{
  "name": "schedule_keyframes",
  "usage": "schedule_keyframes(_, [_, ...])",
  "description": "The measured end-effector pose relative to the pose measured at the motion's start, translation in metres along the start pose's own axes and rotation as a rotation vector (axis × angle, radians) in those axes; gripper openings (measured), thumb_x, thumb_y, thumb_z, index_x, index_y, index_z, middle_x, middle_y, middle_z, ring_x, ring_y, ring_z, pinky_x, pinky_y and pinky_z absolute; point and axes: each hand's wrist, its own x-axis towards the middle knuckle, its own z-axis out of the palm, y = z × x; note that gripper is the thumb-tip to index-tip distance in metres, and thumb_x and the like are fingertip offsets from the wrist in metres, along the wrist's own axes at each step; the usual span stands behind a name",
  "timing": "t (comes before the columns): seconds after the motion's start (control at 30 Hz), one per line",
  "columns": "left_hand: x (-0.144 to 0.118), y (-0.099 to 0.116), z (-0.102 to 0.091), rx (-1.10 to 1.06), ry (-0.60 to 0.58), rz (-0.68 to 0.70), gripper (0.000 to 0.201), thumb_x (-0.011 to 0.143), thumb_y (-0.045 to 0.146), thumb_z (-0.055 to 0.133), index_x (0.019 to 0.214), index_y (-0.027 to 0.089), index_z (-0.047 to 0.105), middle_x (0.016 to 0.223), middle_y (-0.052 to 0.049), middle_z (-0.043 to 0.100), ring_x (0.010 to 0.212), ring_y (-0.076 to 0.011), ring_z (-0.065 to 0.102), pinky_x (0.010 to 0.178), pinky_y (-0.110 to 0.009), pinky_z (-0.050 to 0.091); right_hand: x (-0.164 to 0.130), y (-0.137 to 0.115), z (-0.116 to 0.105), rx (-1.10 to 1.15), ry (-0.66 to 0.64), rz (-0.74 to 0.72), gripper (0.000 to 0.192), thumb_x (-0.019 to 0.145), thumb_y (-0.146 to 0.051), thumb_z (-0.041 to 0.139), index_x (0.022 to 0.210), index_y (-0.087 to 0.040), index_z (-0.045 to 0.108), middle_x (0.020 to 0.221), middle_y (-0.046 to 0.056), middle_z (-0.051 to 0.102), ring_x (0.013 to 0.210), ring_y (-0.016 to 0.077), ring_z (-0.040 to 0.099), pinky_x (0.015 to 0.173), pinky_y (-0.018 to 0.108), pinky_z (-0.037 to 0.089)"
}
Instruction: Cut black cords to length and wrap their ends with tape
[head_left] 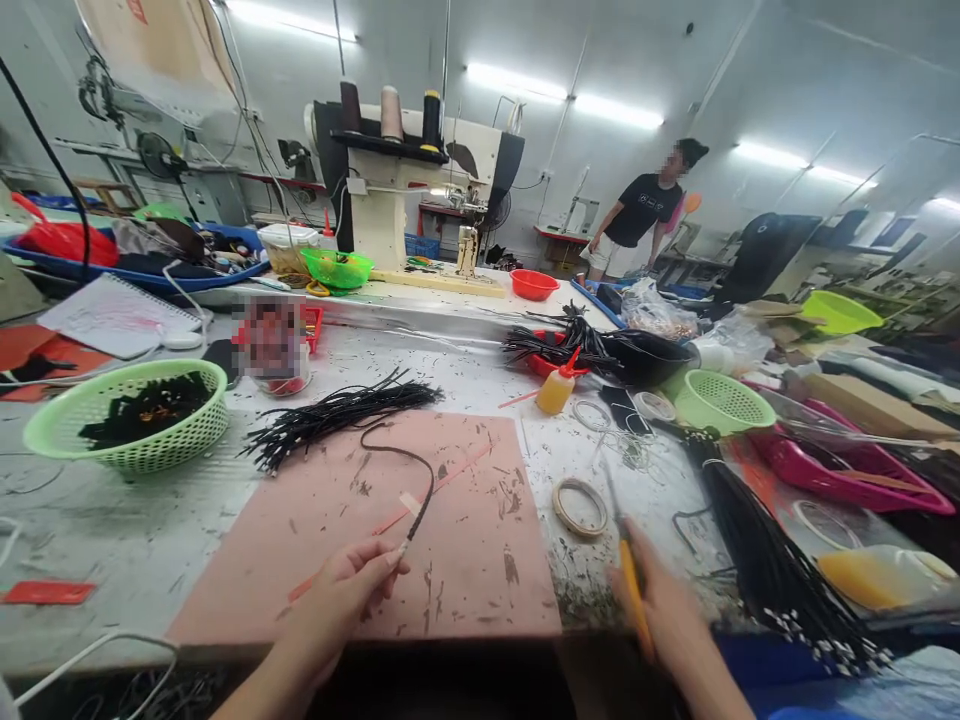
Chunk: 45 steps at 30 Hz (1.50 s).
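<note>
Between the thumb and fingers of my left hand is one end of a thin black cord. The rest of it curves away over the pinkish mat. My right hand, smeared by motion at the table's front edge, is closed around orange-handled scissors. Their thin grey blade points away from me and is blurred. A roll of tape lies just left of the blade. Behind the held cord, a bundle of black cords rests across the mat's far edge.
A green basket with black pieces stands left. A glue bottle stands beyond the mat. At right are a long black cord bundle, a green basket and a magenta tray. A sewing machine and a person are behind.
</note>
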Motion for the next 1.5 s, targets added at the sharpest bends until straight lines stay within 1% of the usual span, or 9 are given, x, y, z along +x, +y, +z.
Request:
schedule_keyframes(0.17, [-0.004,0.006,-0.011,-0.07,-0.004,0.037,0.024,0.057,0.037,0.063,0.054,0.014,0.059,0.043,0.006,0.042,0.042,-0.0052,0.028,0.041,-0.019,0.018,-0.029,-0.079,0.019,0.396,-0.521,-0.446,0.051,0.075,-0.051,0.045,0.116,-0.021,0.051,0.093,0.007,0.062,0.085,0.0229,0.057,0.075,0.031,0.045])
schedule_keyframes(0.27, [-0.009,0.009,-0.018,-0.106,-0.008,0.059,0.022,0.058,0.034,0.063,0.054,0.014,0.058,0.043,0.006,0.041,0.042,-0.0052,0.029,0.041,-0.019,0.018,-0.039,-0.113,0.023,0.466,-0.753,-0.561,0.049,0.076,-0.056,0.042,0.107,-0.021,0.054,0.089,0.006,0.061,0.081,0.0213,0.056,0.074,0.03,0.044])
schedule_keyframes(0.33, [-0.01,0.009,-0.022,-0.112,-0.007,0.068,0.02,0.059,0.033,0.062,0.053,0.014,0.058,0.043,0.006,0.041,0.042,-0.005,0.029,0.041,-0.019,0.018,-0.04,-0.126,0.026,0.486,-0.806,-0.572,0.05,0.076,-0.058,0.041,0.106,-0.02,0.054,0.088,0.006,0.06,0.079,0.0209,0.055,0.074,0.03,0.044])
schedule_keyframes(0.57, [-0.009,0.006,-0.038,-0.121,0.006,0.076,0.018,0.059,0.03,0.061,0.051,0.014,0.058,0.042,0.005,0.041,0.042,-0.0051,0.029,0.041,-0.02,0.018,-0.038,-0.137,0.046,0.507,-0.783,-0.532,0.043,0.074,-0.057,0.047,0.094,-0.02,0.058,0.079,0.004,0.058,0.077,0.0205,0.053,0.079,0.032,0.042])
schedule_keyframes(0.8, [-0.004,0.004,-0.057,-0.128,0.04,0.104,0.019,0.06,0.032,0.06,0.052,0.014,0.059,0.04,0.006,0.038,0.04,-0.0049,0.026,0.04,-0.02,0.017,-0.032,-0.152,0.062,0.513,-0.805,-0.528,0.04,0.077,-0.049,0.049,0.103,-0.02,0.058,0.08,0.003,0.06,0.077,0.0185,0.054,0.072,0.028,0.044])
schedule_keyframes(0.93, [0.005,0.006,-0.073,-0.108,0.096,0.14,0.018,0.06,0.031,0.059,0.054,0.014,0.059,0.042,0.006,0.041,0.041,-0.0051,0.028,0.04,-0.02,0.018,-0.022,-0.172,0.072,0.459,-0.807,-0.572,0.036,0.078,-0.046,0.049,0.101,-0.021,0.059,0.075,0.001,0.059,0.069,0.0158,0.052,0.065,0.025,0.043])
schedule_keyframes(1.17, [0.048,0.039,-0.104,0.004,0.195,0.212,0.016,0.056,0.029,0.057,0.054,0.014,0.058,0.041,0.006,0.043,0.039,-0.0049,0.031,0.039,-0.018,0.018,0.025,-0.22,0.099,0.371,-0.669,-0.666,0.03,0.078,-0.045,0.048,0.087,-0.019,0.061,0.058,-0.003,0.049,0.057,0.0122,0.045,0.054,0.022,0.035])
schedule_keyframes(1.3, [0.062,0.044,-0.122,0.005,0.224,0.197,0.016,0.056,0.029,0.056,0.053,0.014,0.055,0.04,0.007,0.041,0.036,-0.004,0.028,0.038,-0.018,0.014,0.043,-0.241,0.115,0.36,-0.636,-0.7,0.028,0.078,-0.043,0.05,0.082,-0.017,0.061,0.058,-0.003,0.05,0.056,0.0117,0.045,0.053,0.021,0.034])
schedule_keyframes(1.5, [0.054,0.029,-0.141,0.014,0.272,0.19,0.017,0.061,0.032,0.055,0.058,0.015,0.054,0.046,0.006,0.045,0.036,-0.0044,0.03,0.038,-0.018,0.018,0.046,-0.258,0.103,0.228,-0.61,-0.777,0.024,0.073,-0.038,0.056,0.089,-0.021,0.06,0.064,-0.002,0.053,0.058,0.0125,0.047,0.055,0.023,0.035])
